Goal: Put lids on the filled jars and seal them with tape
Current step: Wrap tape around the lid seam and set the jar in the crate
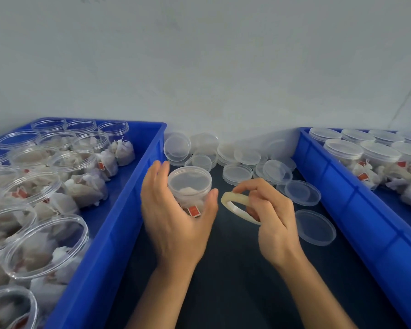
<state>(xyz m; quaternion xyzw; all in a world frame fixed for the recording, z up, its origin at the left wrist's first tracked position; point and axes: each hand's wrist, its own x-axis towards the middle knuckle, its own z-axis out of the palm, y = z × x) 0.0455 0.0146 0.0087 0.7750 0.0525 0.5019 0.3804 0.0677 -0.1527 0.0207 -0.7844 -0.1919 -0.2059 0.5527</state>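
Note:
My left hand (173,217) grips a clear plastic jar (190,188) filled with tea bags, a clear lid sitting on its top. The jar is held over the dark table between two blue bins. Just right of it, my right hand (271,210) pinches a thin roll of pale tape (235,200), held on edge with its near rim pointing toward the jar. Tape and jar are a small gap apart. A red tag shows through the jar wall by my left thumb.
A blue bin (119,224) on the left holds several open filled jars. Another blue bin (356,200) on the right holds several lidded jars. Loose clear lids (237,173) lie scattered on the dark table (235,281) by the white wall.

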